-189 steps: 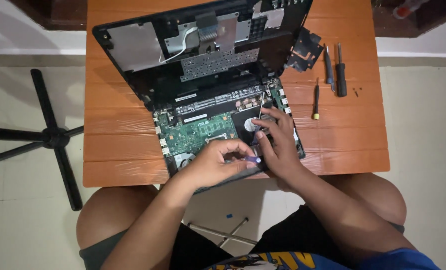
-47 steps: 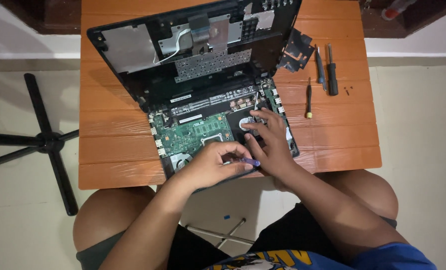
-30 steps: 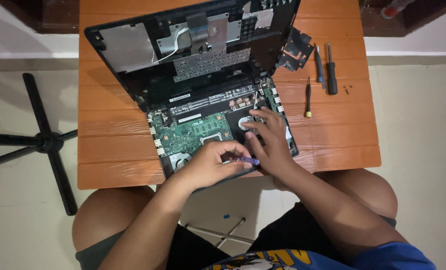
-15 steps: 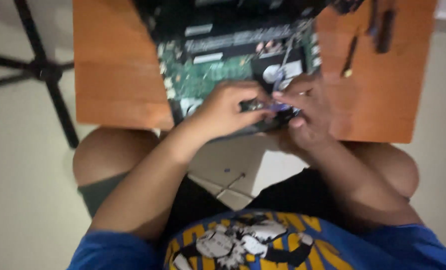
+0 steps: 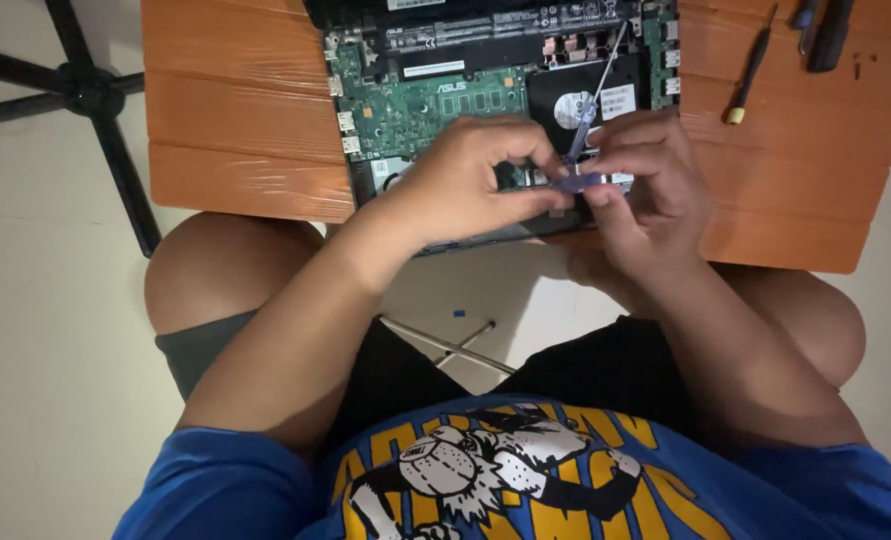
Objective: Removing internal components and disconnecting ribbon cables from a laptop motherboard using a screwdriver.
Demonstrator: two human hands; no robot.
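Where laptop (image 5: 435, 110) overhangs table (image 5: 235, 120) edge, both hands (image 5: 485, 175) grip screwdriver (image 5: 580, 140).

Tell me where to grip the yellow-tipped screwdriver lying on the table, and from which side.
Take the yellow-tipped screwdriver by its dark handle just above the yellow end cap, pinching across it from above. It lies flat and slanted on the orange table, apart from the laptop, so both long sides look free.

A white rectangular sticker (image 5: 618, 101) is lying on the black drive in the opened laptop, beside a round silver label (image 5: 570, 108). Narrow white strip labels (image 5: 435, 69) are sitting along the green board's upper edge.
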